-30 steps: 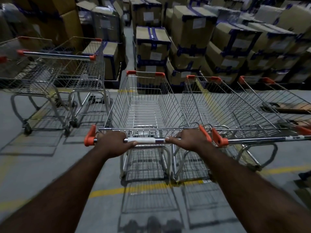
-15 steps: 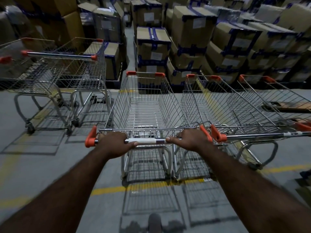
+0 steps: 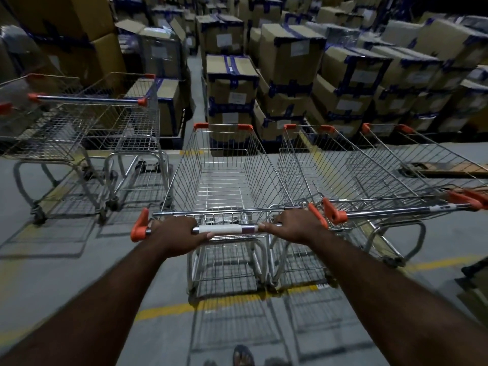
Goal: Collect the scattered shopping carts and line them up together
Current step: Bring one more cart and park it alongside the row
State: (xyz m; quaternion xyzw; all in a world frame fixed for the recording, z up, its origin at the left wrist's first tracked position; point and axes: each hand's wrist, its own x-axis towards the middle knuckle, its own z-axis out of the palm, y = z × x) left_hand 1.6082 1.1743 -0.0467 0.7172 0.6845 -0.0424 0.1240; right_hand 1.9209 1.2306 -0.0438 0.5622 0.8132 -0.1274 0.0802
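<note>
**Asker:** Where are the hands, and what are they doing?

**Describer:** Both bare arms reach forward. The left hand is curled over the left part of the handlebar of the centre cart. The right hand is curled over the right part. Each grips the bar from above, knuckles up.

**Asker:** Where is that cart relative to the grip?

**Describer:** Its wire basket runs straight ahead of the hands, on a grey floor crossed by a yellow line near the rear wheels. A second cart stands just beside it on the right, facing the same way. Their orange handle ends are very close, but I cannot tell whether they touch. A third cart stands beside that one, further right. Two more carts stand close together, well apart on the left and turned sideways.

**Asker:** Is there any writing?

**Describer:** A white band wraps the handlebar between the hands, but no words can be read on it. The second cart's handle has a similar band with dark marks, too small to read. Behind the carts, stacked cardboard boxes sealed with blue tape carry white paper labels, and their print is too small to make out. A sandalled foot shows at the bottom edge.
</note>
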